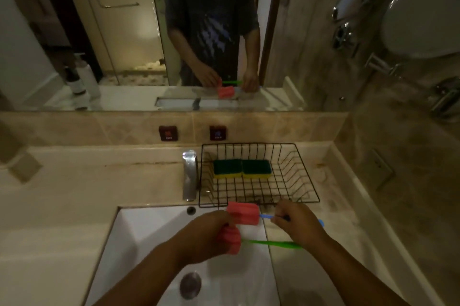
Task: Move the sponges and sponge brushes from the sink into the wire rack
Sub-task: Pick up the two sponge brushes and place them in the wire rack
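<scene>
The right hand (296, 221) grips the blue-handled red foam sponge brush (245, 213); the left hand (211, 231) grips the green-handled red foam sponge brush (230, 241), both above the white sink's (139, 238) right edge. Lift both clear over the black wire rack's (306, 178) near rim, beside the 2 green-and-yellow sponges (242, 168).

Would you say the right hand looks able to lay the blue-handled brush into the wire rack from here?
Probably yes: the right hand holds the blue-handled brush just before the wire rack, whose open top and bare front floor leave the way free.
</scene>
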A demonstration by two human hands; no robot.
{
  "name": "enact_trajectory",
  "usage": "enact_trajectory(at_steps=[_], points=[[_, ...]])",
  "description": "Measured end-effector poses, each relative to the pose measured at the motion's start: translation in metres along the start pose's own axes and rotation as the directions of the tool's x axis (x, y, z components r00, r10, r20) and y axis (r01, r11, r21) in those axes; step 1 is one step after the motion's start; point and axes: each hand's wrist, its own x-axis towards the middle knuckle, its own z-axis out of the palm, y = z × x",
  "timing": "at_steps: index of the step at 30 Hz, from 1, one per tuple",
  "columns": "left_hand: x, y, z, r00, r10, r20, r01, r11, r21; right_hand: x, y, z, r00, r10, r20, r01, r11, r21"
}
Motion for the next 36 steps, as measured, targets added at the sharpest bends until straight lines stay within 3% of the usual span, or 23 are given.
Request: enact_trajectory(at_steps=[2, 6, 15, 19, 26, 31, 36], points=[[0.018, -0.001, -0.01, 0.999, 0.011, 0.04, -0.016, 0.994, 0.111, 0.016, -0.003, -0.011, 1.0, 0.024, -0.016, -0.024, 1.0, -0.001], [0.041, -0.01, -0.028, 0.99, 0.108, -0.086, -0.079, 0.953, 0.292, 0.049, -0.012, -0.028, 0.998, 0.033, -0.045, -0.033, 0.999, 0.017], [0.094, -0.033, -0.051, 0.99, 0.111, -0.081, -0.085, 0.958, 0.276, 0.129, -0.002, -0.022, 1.0, -0.002, 0.009, 0.002, 1.0, 0.03], [0.118, -0.042, -0.045, 0.995, 0.07, -0.068, -0.053, 0.972, 0.229, 0.157, 0.012, -0.002, 0.99, -0.036, 0.134, 0.04, 0.999, -0.031], [0.152, -0.058, -0.03, 0.99, -0.032, -0.139, 0.074, 0.948, 0.311, 0.187, 0.024, 0.014, 0.961, -0.085, 0.262, 0.099, 0.994, -0.04], [0.168, -0.07, -0.024, 0.981, -0.047, -0.187, 0.121, 0.905, 0.408, 0.205, 0.032, 0.026, 0.968, -0.035, 0.249, 0.047, 0.998, -0.041], [0.177, -0.084, -0.017, 0.987, -0.076, -0.142, 0.133, 0.886, 0.445, 0.21, 0.04, 0.041, 0.966, -0.023, 0.256, 0.044, 0.996, -0.075]])
